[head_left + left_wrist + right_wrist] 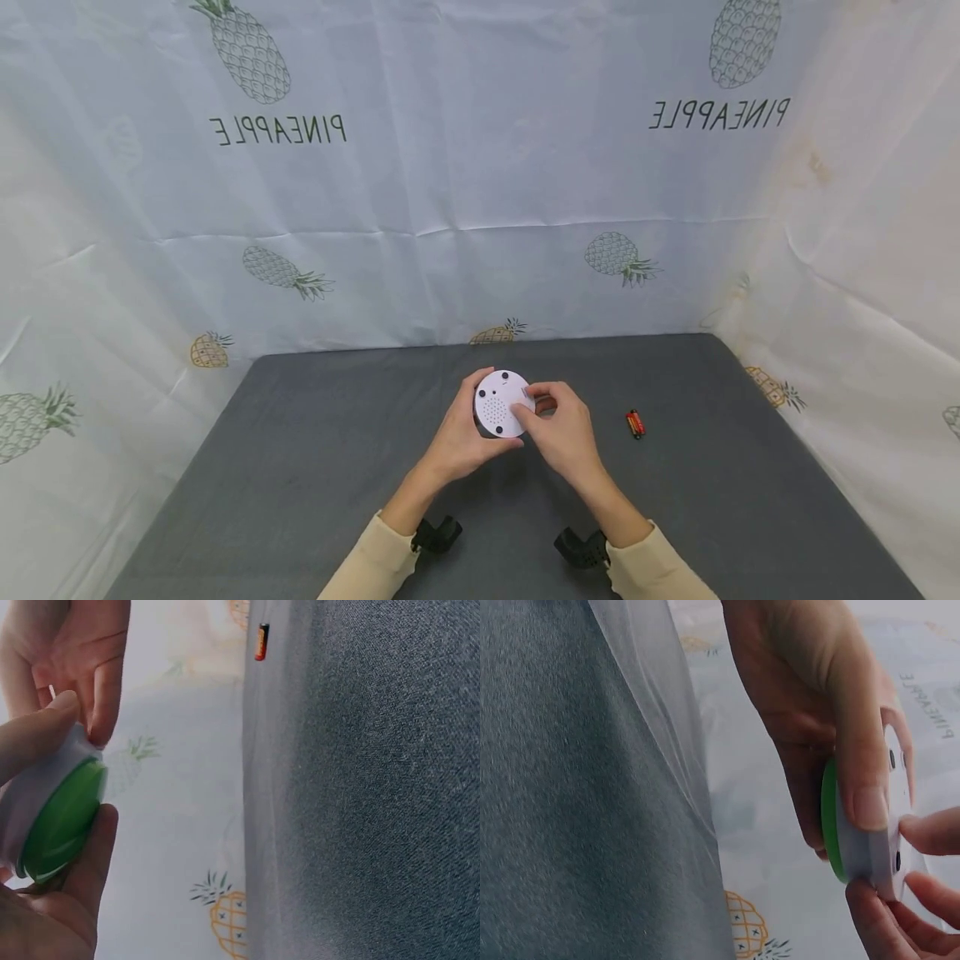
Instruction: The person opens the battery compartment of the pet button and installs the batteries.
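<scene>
A round device (492, 408) with a white back face is held up above the table. Its back carries small speaker holes and dark round feet, and the opposite side is green, as the green face (64, 817) in the left wrist view shows. My left hand (457, 437) grips the device round its rim, thumb on one side and fingers on the other. My right hand (562, 425) pinches at its right edge, with the thumb against the white back. In the right wrist view, right fingertips (866, 900) touch the rim. What lies under the right fingers is partly hidden.
Red-and-black battery cells (635, 423) lie on the dark grey table (337, 467), right of my hands; I cannot tell surely whether one or two. A white pineapple-print curtain (465, 167) hangs behind and at both sides. A black camera mount (438, 534) sits on each wrist.
</scene>
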Demonstrator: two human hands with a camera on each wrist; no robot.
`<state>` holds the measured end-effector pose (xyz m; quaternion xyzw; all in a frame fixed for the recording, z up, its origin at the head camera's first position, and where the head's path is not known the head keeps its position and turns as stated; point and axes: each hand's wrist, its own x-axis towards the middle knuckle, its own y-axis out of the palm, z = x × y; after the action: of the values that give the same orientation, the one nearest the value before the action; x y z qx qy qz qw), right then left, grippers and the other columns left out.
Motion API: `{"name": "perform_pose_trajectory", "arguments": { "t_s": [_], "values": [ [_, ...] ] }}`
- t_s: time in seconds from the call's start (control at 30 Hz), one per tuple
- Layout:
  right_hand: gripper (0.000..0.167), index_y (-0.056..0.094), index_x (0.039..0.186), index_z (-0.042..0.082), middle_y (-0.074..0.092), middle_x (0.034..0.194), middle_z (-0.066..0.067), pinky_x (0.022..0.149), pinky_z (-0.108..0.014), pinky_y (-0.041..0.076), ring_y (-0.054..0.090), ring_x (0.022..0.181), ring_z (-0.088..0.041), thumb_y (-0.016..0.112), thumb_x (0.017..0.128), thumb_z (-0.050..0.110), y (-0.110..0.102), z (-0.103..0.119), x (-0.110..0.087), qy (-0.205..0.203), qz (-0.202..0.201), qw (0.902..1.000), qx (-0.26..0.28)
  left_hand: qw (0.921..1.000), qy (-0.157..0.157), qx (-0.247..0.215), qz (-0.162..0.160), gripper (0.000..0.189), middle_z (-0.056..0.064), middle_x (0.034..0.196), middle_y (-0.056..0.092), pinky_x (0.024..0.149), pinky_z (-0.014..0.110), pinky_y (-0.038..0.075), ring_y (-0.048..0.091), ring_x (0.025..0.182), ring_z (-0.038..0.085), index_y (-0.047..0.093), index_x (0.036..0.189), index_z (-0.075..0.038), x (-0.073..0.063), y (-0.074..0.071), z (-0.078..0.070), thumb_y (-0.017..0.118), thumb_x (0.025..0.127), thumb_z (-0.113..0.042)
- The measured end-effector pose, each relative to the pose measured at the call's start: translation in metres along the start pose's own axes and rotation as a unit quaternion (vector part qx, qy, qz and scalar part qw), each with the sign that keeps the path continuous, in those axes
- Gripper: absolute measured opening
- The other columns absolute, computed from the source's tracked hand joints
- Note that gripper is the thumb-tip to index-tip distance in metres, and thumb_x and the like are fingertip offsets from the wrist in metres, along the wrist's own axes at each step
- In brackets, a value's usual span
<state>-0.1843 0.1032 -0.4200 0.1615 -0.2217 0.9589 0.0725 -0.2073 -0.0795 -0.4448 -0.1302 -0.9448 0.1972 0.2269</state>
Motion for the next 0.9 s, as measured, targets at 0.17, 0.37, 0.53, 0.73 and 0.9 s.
{"name": "perform_pose_trajectory", "arguments": {
  "t_s": [0.17,0.37,0.53,0.73,0.9],
  "values": [
    [0.031,0.07,0.111,0.001,0.064,0.103,-0.011,0.072,-0.03,0.053,0.062,0.089,-0.022,0.083,0.086,0.014,0.0035,0.0005,0.0005,0.027,-0.005,0.9996,0.0,0.9999,0.003,0.015,-0.001,0.102,0.01,0.142,0.048,0.093,0.048,0.046,0.054,0.117,0.024,0.032,0.153,-0.012,0.0002,0.0009,-0.0007,0.094,0.073,-0.02],
    [0.032,0.067,0.109,0.0,0.063,0.099,-0.011,0.072,-0.029,0.053,0.061,0.086,-0.022,0.084,0.085,0.013,0.0055,-0.0005,0.0015,0.05,-0.007,0.9987,0.006,0.9999,-0.006,0.003,0.008,0.102,0.01,0.141,0.048,0.093,0.047,0.045,0.053,0.117,0.024,0.03,0.153,-0.011,0.0003,0.0016,-0.0002,0.093,0.073,-0.019],
    [0.032,0.065,0.108,-0.001,0.06,0.099,-0.011,0.071,-0.028,0.051,0.058,0.084,-0.021,0.083,0.086,0.012,0.0069,-0.0002,-0.0006,0.031,-0.014,0.9994,-0.005,0.9999,-0.009,-0.005,0.003,0.102,0.009,0.141,0.048,0.094,0.047,0.045,0.053,0.117,0.024,0.03,0.154,-0.012,0.0003,0.0019,0.0002,0.093,0.074,-0.02],
    [0.03,0.064,0.106,0.0,0.057,0.102,-0.011,0.075,-0.033,0.05,0.056,0.086,-0.021,0.083,0.085,0.011,0.0077,0.0018,-0.0035,-0.022,-0.033,0.9988,-0.03,0.9998,-0.012,-0.015,-0.001,0.103,0.008,0.142,0.049,0.094,0.047,0.045,0.053,0.118,0.023,0.03,0.156,-0.012,-0.0004,0.0007,-0.0001,0.093,0.074,-0.019],
    [0.03,0.063,0.106,0.002,0.061,0.093,-0.007,0.072,-0.032,0.047,0.055,0.08,-0.018,0.083,0.086,0.011,0.0088,0.0007,-0.0048,-0.032,-0.043,0.9981,-0.031,0.9997,-0.017,-0.018,0.002,0.102,0.007,0.143,0.049,0.095,0.047,0.044,0.053,0.118,0.023,0.03,0.156,-0.013,-0.0004,0.0011,0.0006,0.093,0.075,-0.022]
  ]
}}
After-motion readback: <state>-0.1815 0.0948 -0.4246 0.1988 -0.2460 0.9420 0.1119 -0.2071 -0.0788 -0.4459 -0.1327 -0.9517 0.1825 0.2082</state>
